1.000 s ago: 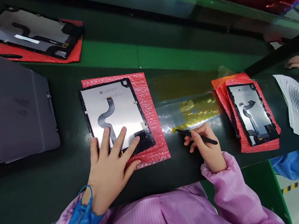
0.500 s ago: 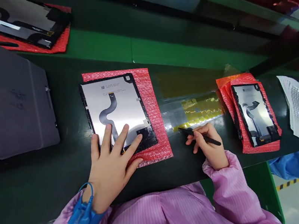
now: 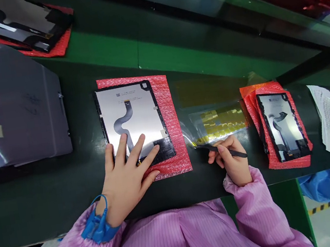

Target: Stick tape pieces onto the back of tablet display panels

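Under my left hand [image 3: 127, 183] lies a tablet screen panel [image 3: 145, 120], silver back up, with a curved grey flex cable [image 3: 124, 121]. The fingers are spread flat over its lower edge. It rests on a red bubble-wrap bag [image 3: 173, 126]. My right hand [image 3: 231, 157] pinches black tweezers [image 3: 212, 148], tips pointing left. At the tips is a small yellow bit, just off the lower left corner of a clear sheet with rows of yellow tape pieces [image 3: 219, 122]. A blue strap [image 3: 98, 226] circles my left wrist.
To the right, another screen panel [image 3: 282, 121] lies on stacked red bags [image 3: 250, 97], with white label sheets [image 3: 328, 118] beyond. A large grey bin [image 3: 24, 104] stands at left; behind it another panel [image 3: 33, 23] lies on red wrap.
The tweezer tips have moved slightly left and down off the tape sheet, a yellow bit now at them. My left hand stays on the panel. The view has shifted a little.
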`<state>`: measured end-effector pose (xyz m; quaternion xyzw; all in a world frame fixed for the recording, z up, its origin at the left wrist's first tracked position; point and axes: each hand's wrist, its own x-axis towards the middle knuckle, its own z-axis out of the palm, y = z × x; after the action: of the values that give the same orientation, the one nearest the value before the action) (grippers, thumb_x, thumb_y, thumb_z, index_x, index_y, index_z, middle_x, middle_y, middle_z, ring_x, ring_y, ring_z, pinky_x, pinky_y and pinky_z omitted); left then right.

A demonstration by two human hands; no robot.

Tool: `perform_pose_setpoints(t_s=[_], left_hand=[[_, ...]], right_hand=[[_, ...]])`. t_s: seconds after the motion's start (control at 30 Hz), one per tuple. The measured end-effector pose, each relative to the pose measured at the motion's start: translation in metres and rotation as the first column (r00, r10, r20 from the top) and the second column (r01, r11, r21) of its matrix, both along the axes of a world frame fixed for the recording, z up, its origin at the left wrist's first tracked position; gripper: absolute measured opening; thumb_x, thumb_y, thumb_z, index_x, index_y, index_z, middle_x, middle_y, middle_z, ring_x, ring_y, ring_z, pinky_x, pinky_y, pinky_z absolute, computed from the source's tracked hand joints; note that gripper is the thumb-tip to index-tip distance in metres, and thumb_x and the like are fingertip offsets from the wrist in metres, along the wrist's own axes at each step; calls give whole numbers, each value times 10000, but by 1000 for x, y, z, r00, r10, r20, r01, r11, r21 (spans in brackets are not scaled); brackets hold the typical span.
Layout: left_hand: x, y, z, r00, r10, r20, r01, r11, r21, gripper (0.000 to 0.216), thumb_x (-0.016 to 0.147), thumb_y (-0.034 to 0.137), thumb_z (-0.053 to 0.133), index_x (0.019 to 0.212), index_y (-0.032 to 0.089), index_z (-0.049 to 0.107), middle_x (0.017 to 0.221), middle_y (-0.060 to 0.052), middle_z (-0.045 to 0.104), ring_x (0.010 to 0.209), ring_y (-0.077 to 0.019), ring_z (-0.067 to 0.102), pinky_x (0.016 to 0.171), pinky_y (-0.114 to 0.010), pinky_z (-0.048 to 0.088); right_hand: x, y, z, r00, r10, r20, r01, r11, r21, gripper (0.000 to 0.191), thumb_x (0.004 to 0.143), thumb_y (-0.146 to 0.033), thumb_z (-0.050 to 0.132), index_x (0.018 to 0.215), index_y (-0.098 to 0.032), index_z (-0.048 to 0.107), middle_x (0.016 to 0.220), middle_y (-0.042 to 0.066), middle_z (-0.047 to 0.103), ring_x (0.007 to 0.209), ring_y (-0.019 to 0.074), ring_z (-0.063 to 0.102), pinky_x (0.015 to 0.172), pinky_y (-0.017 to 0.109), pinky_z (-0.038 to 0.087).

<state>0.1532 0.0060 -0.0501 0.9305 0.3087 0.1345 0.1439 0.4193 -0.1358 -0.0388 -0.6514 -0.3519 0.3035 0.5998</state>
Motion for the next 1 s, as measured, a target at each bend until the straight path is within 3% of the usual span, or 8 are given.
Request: perform_pose_setpoints(t_s=[0.13, 0.23, 0.33, 0.4, 0.63, 1.0], left_hand=[[-5, 1, 3, 1000, -15, 28, 15, 1000, -22, 502, 1010, 411, 605, 1507, 357, 557, 1676, -76, 417, 1588, -488, 184, 1232, -772, 156], [-16, 5, 9, 989, -35, 147, 57, 986, -154, 494, 1056, 372, 508, 1545, 307, 477, 1662, -101, 436, 1602, -406, 223, 1266, -717, 171], [-30, 6, 16, 952, 50, 303, 37, 960, -276, 438, 1071, 245, 438, 1509, 237, 442, 1590, -125, 522, 1588, -285, 317, 1301, -601, 232], [-36, 4, 18, 929, 110, 353, -1, 955, -296, 402, 1060, 195, 451, 1461, 218, 455, 1526, -122, 583, 1572, -260, 355, 1305, -578, 250], [-47, -11, 12, 938, 196, 285, -94, 937, -335, 402, 1051, 224, 525, 1448, 202, 467, 1461, -121, 643, 1501, -277, 473, 1278, -558, 349], [-51, -15, 8, 938, 259, 232, -156, 910, -383, 389, 1061, 282, 511, 1445, 219, 512, 1511, -87, 619, 1446, -258, 546, 1262, -496, 408]], right_hand=[[-9, 8, 5, 991, 39, -129, -38, 999, 15, 355, 971, -434, 688, 789, -241, 452, 663, -34, 703, 450, 113, 647, 305, 143, 290], [-21, 17, 8, 978, 74, -194, -72, 997, 19, 385, 962, -437, 697, 772, -243, 424, 640, -48, 687, 421, 104, 621, 292, 131, 268], [-42, 28, 10, 962, 127, -240, -124, 992, 30, 351, 977, -410, 686, 789, -243, 441, 642, -48, 693, 420, 95, 615, 297, 123, 297], [-60, 34, 9, 955, 166, -246, -163, 986, 35, 318, 993, -392, 670, 807, -241, 461, 661, -37, 713, 442, 100, 639, 314, 127, 352], [-111, 43, 7, 965, 161, -206, -165, 986, -6, 309, 996, -399, 668, 806, -231, 492, 715, -14, 738, 507, 128, 707, 382, 178, 517], [-127, 50, 9, 983, 162, -86, -166, 985, -40, 327, 998, -407, 663, 778, -233, 493, 699, -18, 720, 530, 142, 726, 408, 205, 554]])
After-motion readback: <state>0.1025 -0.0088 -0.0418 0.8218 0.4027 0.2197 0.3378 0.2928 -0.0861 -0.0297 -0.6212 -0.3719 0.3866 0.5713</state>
